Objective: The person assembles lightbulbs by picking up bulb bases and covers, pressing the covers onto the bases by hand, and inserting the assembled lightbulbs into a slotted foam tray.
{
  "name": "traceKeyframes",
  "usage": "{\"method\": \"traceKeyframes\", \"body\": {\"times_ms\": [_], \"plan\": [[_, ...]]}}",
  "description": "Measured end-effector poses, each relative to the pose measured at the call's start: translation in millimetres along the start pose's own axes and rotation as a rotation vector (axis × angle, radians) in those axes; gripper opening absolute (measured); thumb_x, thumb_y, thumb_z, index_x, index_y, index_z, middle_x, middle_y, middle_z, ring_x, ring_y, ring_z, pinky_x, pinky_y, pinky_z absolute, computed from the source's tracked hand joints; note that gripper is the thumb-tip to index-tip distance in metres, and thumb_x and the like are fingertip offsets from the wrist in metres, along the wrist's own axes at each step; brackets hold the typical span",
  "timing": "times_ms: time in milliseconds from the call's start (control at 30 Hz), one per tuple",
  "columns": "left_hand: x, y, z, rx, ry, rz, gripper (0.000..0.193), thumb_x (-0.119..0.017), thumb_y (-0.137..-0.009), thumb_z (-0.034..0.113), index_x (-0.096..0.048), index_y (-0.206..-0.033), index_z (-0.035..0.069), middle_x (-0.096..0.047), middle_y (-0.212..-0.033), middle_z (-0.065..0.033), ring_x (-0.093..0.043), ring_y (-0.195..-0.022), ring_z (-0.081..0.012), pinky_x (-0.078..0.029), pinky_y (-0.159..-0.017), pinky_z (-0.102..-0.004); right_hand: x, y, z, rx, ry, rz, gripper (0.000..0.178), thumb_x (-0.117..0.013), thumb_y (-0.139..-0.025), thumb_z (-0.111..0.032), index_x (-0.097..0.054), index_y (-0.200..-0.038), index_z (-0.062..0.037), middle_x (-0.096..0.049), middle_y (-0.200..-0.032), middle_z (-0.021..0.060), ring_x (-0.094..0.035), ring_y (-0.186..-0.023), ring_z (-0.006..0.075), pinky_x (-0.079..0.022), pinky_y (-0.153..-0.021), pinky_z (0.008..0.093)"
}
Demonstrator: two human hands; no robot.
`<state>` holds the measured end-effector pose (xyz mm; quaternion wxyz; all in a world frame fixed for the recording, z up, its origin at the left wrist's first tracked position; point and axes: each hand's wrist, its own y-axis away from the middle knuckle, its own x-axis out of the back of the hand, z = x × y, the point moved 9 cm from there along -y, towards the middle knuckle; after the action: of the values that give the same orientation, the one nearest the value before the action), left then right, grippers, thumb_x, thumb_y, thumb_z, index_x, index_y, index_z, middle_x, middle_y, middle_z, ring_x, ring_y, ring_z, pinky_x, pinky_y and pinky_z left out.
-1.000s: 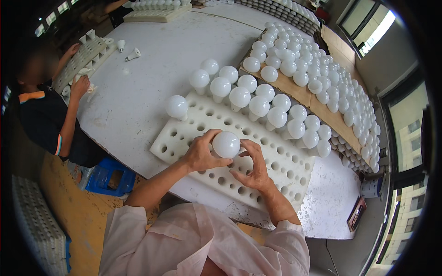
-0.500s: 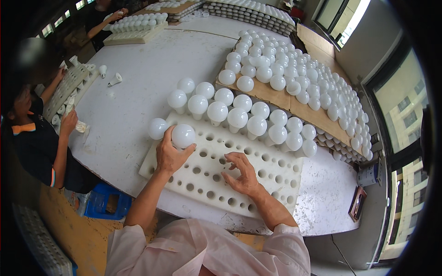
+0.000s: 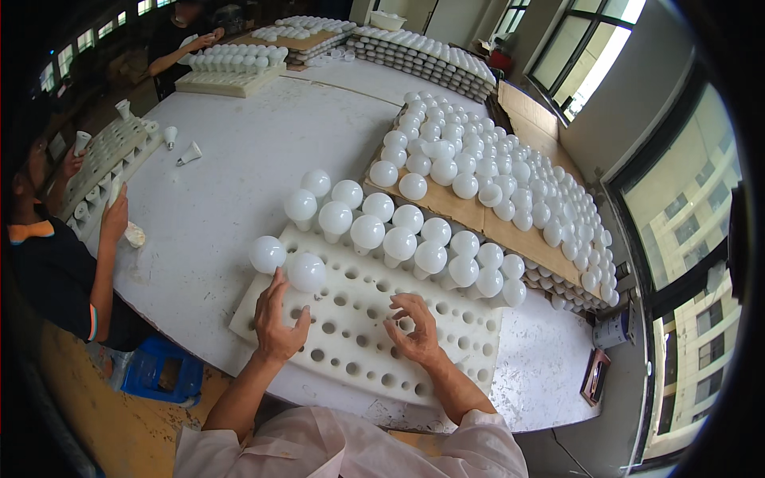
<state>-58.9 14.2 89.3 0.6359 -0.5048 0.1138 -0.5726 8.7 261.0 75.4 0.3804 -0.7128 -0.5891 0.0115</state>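
Note:
A white foam tray (image 3: pixel 362 338) with rows of round holes lies before me. Along its far side stand two rows of white globe light bulbs (image 3: pixel 367 232), upright in the holes. At the tray's left end are two more bulbs, an outer one (image 3: pixel 267 254) and an inner one (image 3: pixel 307 272). Just on the near side of this pair is my left hand (image 3: pixel 279 325), empty, its thumb and fingers apart. My right hand (image 3: pixel 415 331) hovers over the middle holes with fingers bent and thumb apart; nothing shows in it.
Beyond the tray, cardboard (image 3: pixel 446 195) carries many bulbs in a stack. At left, a co-worker (image 3: pixel 60 263) handles white bulb parts at another foam tray (image 3: pixel 103 163). Two loose bulbs, one lying down (image 3: pixel 190 154), are nearby. A blue stool (image 3: pixel 163 374) stands below the table edge.
My left hand has let go of the inner left bulb and drawn back toward me. My right hand stays over the tray. The whole view has shifted slightly.

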Motion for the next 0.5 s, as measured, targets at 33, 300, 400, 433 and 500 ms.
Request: {"method": "traceKeyframes", "body": {"times_ms": [33, 300, 400, 433, 500], "plan": [[2, 9, -7, 0.017, 0.021, -0.032, 0.062, -0.075, -0.065, 0.003, -0.048, -0.121, -0.004, -0.052, -0.129, -0.0280, -0.060, -0.106, -0.0377, -0.048, -0.091, -0.0429, 6, -5, 0, 0.004, 0.014, -0.003, 0.054, -0.071, -0.072, 0.008, -0.055, -0.123, -0.0022, -0.056, -0.112, 0.0151, -0.060, -0.091, 0.0214, -0.054, -0.069, 0.0288], [5, 47, -31, 0.027, -0.042, -0.150, 0.038, -0.070, -0.066, 0.003, -0.059, -0.103, -0.001, -0.063, -0.116, -0.0220, -0.064, -0.090, -0.0329, -0.047, -0.078, -0.0401, 81, -126, 19, 0.077, 0.411, 0.164, 0.054, -0.072, -0.073, -0.002, -0.054, -0.124, -0.0054, -0.059, -0.111, 0.0160, -0.061, -0.093, 0.0279, -0.052, -0.077, 0.0365], [7, 45, -30, 0.017, -0.062, -0.105, 0.033, -0.069, -0.065, 0.003, -0.061, -0.097, 0.000, -0.066, -0.109, -0.0184, -0.065, -0.085, -0.0298, -0.045, -0.072, -0.0382, 106, -182, 65, 0.005, 0.541, 0.216, 0.055, -0.073, -0.074, -0.006, -0.053, -0.126, -0.0060, -0.057, -0.115, 0.0168, -0.060, -0.097, 0.0302, -0.051, -0.081, 0.0386], [9, 49, -33, 0.027, -0.061, -0.118, 0.033, -0.068, -0.065, 0.004, -0.062, -0.097, 0.001, -0.067, -0.109, -0.0177, -0.065, -0.085, -0.0288, -0.045, -0.072, -0.0379, 108, -201, 80, -0.048, 0.599, 0.234, 0.056, -0.073, -0.074, -0.008, -0.052, -0.126, -0.0061, -0.056, -0.118, 0.0175, -0.060, -0.100, 0.0313, -0.051, -0.084, 0.0396], [12, 50, -33, 0.029, -0.062, -0.110, 0.028, -0.067, -0.066, 0.006, -0.063, -0.094, 0.003, -0.068, -0.106, -0.0149, -0.066, -0.085, -0.0250, -0.045, -0.071, -0.0358, 117, -230, 103, -0.072, 0.696, 0.259, 0.058, -0.074, -0.073, -0.012, -0.052, -0.127, -0.0055, -0.054, -0.121, 0.0191, -0.053, -0.111, 0.0351, -0.044, -0.096, 0.0413]]}}
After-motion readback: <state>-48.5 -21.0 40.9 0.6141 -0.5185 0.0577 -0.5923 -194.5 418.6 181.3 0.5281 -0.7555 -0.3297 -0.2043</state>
